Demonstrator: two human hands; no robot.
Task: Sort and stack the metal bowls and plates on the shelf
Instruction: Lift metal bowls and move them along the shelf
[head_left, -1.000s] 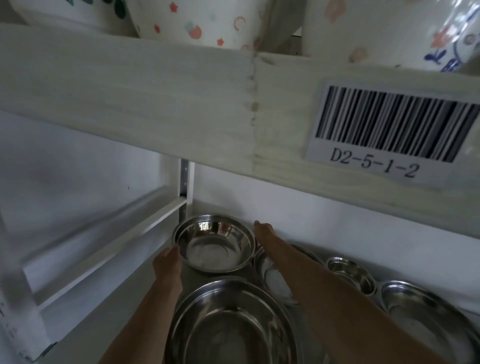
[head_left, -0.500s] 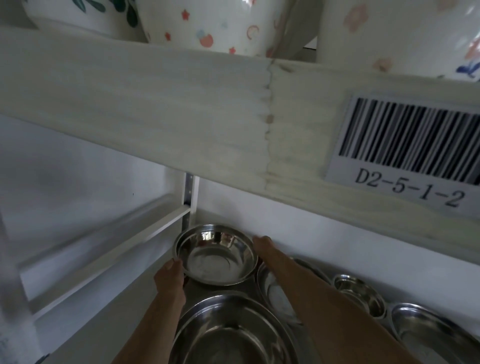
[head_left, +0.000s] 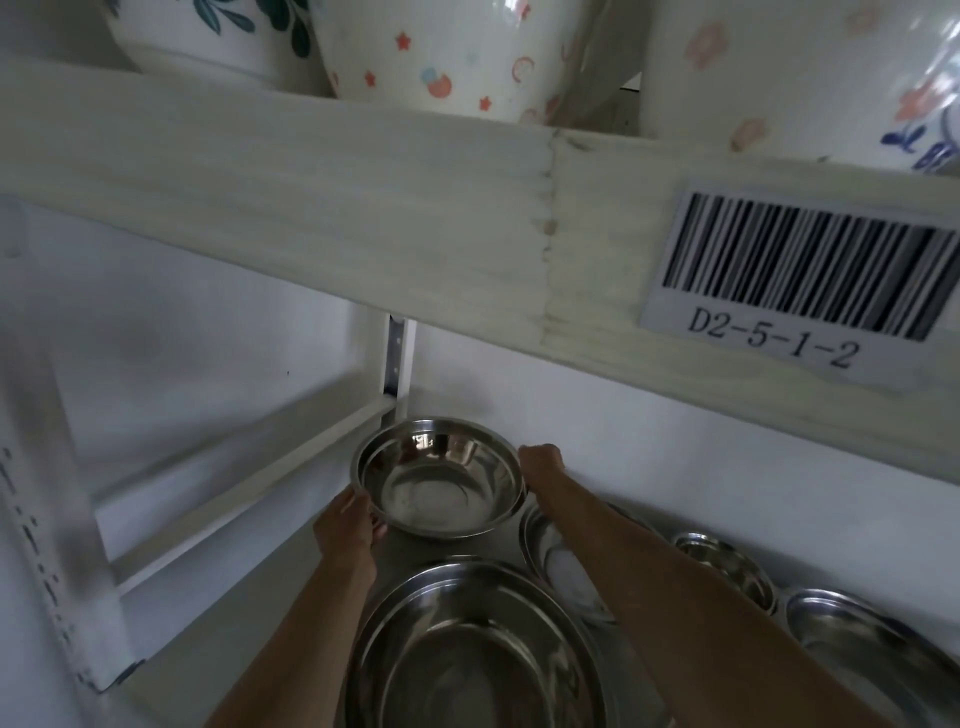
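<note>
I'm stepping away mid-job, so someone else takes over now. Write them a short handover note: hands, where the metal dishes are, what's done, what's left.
Left hand grips the near-left rim of the round steel bowl at the back; right hand holds its right rim. The bowl looks tilted.
Large shiny steel bowl sits nearest, in front of it. A shallow steel dish lies under the right forearm; a small steel bowl and a wide steel plate lie further right.
Done: nothing visibly stacked yet.
Left: nest the held bowl, then group the rest.

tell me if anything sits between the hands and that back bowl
Nothing visible does: the left hand and right hand are already on opposite sides of the back bowl's rim.
</note>
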